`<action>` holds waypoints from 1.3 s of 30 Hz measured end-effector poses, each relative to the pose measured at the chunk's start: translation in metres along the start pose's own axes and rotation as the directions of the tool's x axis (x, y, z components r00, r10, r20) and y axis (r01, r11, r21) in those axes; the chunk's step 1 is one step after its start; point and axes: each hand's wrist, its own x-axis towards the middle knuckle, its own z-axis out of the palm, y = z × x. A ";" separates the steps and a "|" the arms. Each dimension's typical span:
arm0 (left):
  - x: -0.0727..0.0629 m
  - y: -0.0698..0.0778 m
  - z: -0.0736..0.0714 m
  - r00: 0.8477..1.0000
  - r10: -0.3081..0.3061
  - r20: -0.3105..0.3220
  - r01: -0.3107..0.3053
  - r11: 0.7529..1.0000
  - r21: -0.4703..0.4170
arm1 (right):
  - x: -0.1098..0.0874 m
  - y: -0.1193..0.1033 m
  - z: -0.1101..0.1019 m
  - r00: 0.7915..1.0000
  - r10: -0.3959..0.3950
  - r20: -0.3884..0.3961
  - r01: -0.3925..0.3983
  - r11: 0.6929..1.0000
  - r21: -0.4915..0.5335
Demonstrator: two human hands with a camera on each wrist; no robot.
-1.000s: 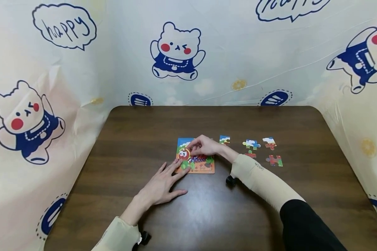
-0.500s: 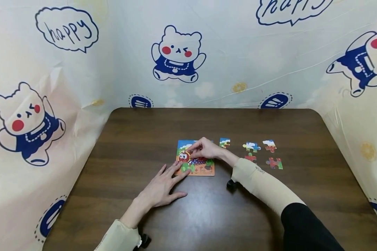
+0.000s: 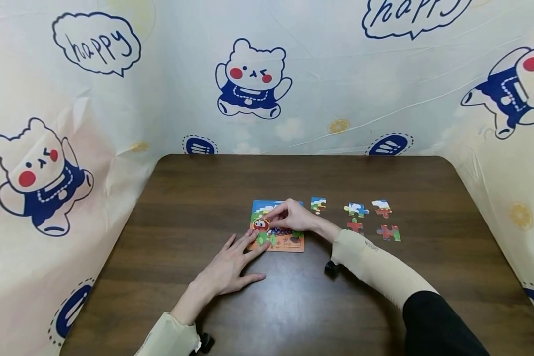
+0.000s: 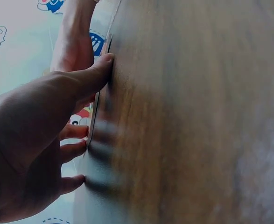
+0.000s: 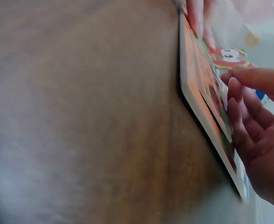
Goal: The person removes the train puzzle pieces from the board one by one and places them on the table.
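Observation:
A colourful jigsaw board (image 3: 289, 243) with an orange lower border lies on the brown table. My right hand (image 3: 293, 216) is over its upper part, thumb and index finger pinching a puzzle piece (image 5: 231, 55) with a red cartoon face and big eyes. That piece stands tilted up from the board in the right wrist view. My left hand (image 3: 227, 267) is spread flat, its index and middle fingertips on the board's lower left part and its thumb on the table. In the left wrist view the left hand (image 4: 38, 116) hides much of the board, which appears edge-on.
Loose puzzle pieces lie right of the board: a blue and green piece (image 3: 318, 204), a blue piece (image 3: 356, 209), a red piece (image 3: 354, 225), a white and red piece (image 3: 382, 207) and a red and green piece (image 3: 389, 232). A printed curtain (image 3: 320, 74) hangs behind the table (image 3: 196, 188).
The view has tilted slightly, so everything sits a little lower. The right fingers have shifted slightly on the red-faced piece; the left hand and the loose pieces stay put.

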 end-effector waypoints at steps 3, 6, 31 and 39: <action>0.000 0.000 0.001 1.000 0.004 0.000 -0.004 1.000 0.001 | -0.006 -0.005 0.006 0.999 -0.032 -0.032 0.030 0.998 -0.062; 0.000 0.000 0.001 1.000 0.009 -0.007 -0.009 1.000 0.006 | -0.012 -0.007 0.012 0.994 -0.085 -0.067 0.072 0.982 -0.176; 0.000 -0.007 -0.001 1.000 0.014 0.023 -0.013 1.000 -0.027 | -0.018 -0.006 -0.021 0.924 0.383 0.017 -0.359 0.849 0.388; 0.000 -0.007 -0.001 1.000 0.006 0.026 -0.005 0.999 -0.037 | -0.052 -0.015 -0.044 0.929 0.368 -0.026 -0.355 0.910 0.213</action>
